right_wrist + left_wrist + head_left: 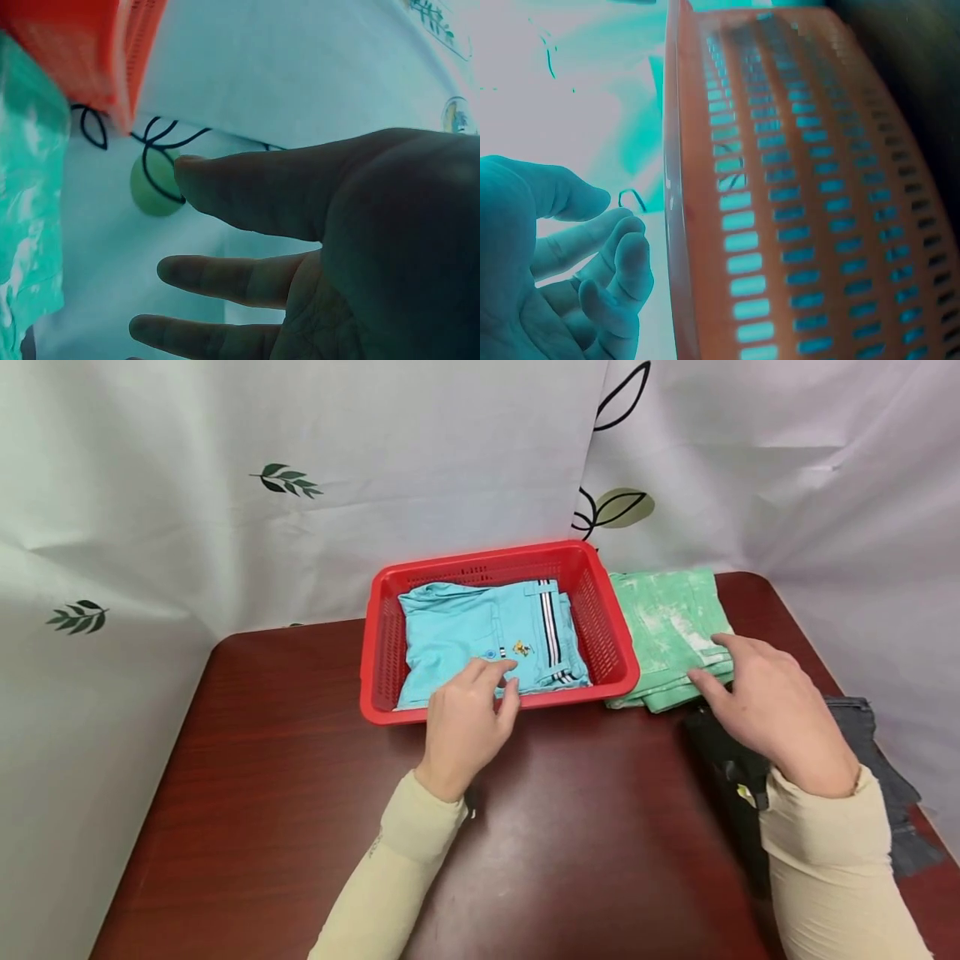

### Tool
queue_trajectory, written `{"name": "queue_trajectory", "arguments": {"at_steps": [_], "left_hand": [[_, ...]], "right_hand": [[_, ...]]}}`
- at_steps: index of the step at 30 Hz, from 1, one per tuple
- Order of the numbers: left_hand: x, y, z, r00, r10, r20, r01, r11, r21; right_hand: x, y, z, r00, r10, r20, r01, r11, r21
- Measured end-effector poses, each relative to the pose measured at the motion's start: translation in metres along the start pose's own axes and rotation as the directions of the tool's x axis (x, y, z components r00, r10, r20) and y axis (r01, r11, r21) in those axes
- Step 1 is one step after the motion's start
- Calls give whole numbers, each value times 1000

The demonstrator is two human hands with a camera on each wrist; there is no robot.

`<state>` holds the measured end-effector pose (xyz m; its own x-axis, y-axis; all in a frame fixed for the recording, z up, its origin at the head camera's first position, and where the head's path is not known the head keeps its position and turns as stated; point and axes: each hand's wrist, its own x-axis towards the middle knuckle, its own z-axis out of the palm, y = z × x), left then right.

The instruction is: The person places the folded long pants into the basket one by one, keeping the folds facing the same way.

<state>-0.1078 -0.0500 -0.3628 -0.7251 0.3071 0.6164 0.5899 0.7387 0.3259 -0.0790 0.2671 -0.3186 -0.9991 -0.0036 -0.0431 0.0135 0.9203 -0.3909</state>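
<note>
A red plastic basket (624, 670) with slotted walls stands at the back of the table. Folded light-blue trousers (457, 627) with a striped band lie inside it. My left hand (467, 718) hovers by the basket's front rim, fingers loosely bent and nothing between them; the left wrist view shows this hand (577, 277) beside the basket wall (694, 180). To the basket's right lies a folded green garment with whitish patches (663, 618). Over its near right corner is my right hand (783, 710), thumb and fingers spread, holding nothing. The right wrist view shows its fingers (225, 274) apart from the cloth.
Dark folded clothes (862, 735) lie at the table's right side, partly hidden under my right forearm. White cloth with leaf prints (450, 460) hangs behind the reddish-brown table (285, 793) and along both sides.
</note>
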Motion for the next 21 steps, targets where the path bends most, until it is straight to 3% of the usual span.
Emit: {"name": "queue_trajectory", "arguments": {"at_steps": [9, 14, 21], "left_hand": [[-8, 29, 19, 992, 108, 61, -109, 994, 5], [-15, 44, 31, 987, 118, 111, -118, 993, -7], [-17, 58, 43, 978, 123, 169, -122, 992, -14]], "right_hand": [[-8, 24, -1, 1000, 18, 14, -17, 1000, -24], [-12, 42, -4, 999, 13, 34, -11, 999, -37], [-21, 67, -8, 996, 67, 63, -63, 996, -68]]}}
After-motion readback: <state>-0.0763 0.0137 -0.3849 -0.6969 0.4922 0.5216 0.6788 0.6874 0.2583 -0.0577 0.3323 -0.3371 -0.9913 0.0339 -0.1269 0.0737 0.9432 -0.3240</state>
